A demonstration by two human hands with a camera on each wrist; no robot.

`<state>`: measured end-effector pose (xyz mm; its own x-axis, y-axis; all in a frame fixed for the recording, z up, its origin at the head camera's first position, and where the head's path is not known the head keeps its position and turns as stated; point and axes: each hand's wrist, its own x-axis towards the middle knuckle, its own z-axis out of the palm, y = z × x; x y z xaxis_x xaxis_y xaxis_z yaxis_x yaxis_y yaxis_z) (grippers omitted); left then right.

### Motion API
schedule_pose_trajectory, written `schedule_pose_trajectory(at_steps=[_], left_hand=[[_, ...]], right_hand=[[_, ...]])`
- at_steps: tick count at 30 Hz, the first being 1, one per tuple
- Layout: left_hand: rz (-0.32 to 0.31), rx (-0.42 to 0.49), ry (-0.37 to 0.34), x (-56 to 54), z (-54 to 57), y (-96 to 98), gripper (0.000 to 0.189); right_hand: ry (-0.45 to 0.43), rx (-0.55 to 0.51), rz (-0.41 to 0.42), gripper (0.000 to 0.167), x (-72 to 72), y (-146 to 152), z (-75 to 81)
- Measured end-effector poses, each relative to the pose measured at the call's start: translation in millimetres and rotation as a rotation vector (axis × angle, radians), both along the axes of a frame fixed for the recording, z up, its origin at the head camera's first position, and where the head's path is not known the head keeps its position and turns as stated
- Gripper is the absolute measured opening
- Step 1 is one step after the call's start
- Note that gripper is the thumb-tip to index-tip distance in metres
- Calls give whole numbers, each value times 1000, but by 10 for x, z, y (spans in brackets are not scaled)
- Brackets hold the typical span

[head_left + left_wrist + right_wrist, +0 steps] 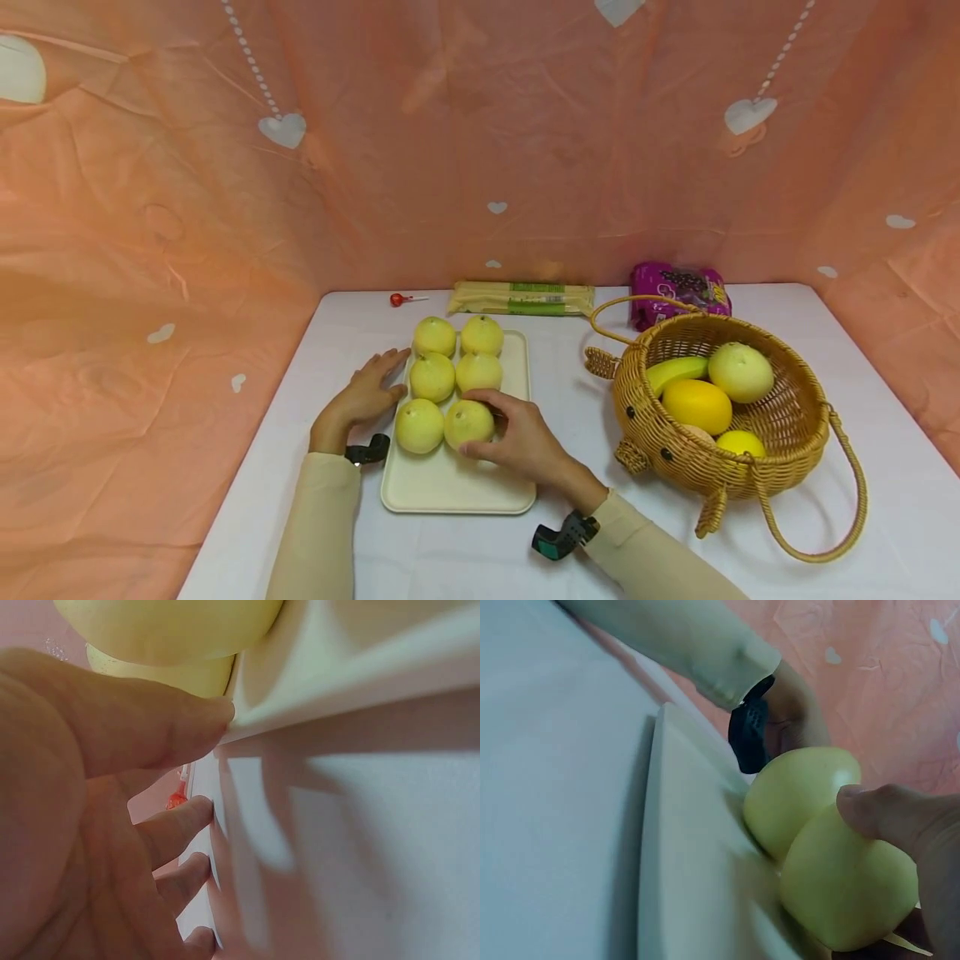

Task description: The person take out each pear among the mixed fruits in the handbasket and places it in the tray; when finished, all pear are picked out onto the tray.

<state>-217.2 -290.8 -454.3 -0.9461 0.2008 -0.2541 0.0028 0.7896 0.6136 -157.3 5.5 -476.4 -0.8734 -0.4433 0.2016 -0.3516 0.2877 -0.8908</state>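
Observation:
Several round yellow-green pears [432, 377] stand in two columns on a cream rectangular tray [457, 497]. My right hand [525, 437] grips the front right pear [468, 423], thumb on its near side and fingers round the far side. In the right wrist view that pear [847, 881] leans against the front left pear [799, 795]. On the tray's left side my left hand [367, 390] rests with its fingers spread, and its thumb [157, 724] lies at the tray rim in the left wrist view.
To the right stands a wicker basket [795, 450] with raised handles, holding a banana [678, 372], a mango [697, 405] and other fruit. Along the back edge lie a red lollipop [397, 300], a long noodle packet [521, 298] and a purple bag [678, 292].

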Motion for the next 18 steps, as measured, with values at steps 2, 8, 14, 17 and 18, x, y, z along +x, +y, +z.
schedule_pose_trajectory(at_steps=[2,8,14,17,18], left_hand=[[-2,-1,0,7,8,2,70],[-3,-11,2,-1,2,4,70],[2,-7,-6,-4,-1,11,70],[6,-7,-15,-5,0,10,71],[7,-9,-17,-7,-1,6,71]], right_hand=[[17,19,-10,69,-10,3,-14],[43,109,-36,70,-38,46,3],[120,182,-21,72,-26,107,53],[148,189,-45,71,-18,109,50],[149,185,-53,71,-16,104,48]])
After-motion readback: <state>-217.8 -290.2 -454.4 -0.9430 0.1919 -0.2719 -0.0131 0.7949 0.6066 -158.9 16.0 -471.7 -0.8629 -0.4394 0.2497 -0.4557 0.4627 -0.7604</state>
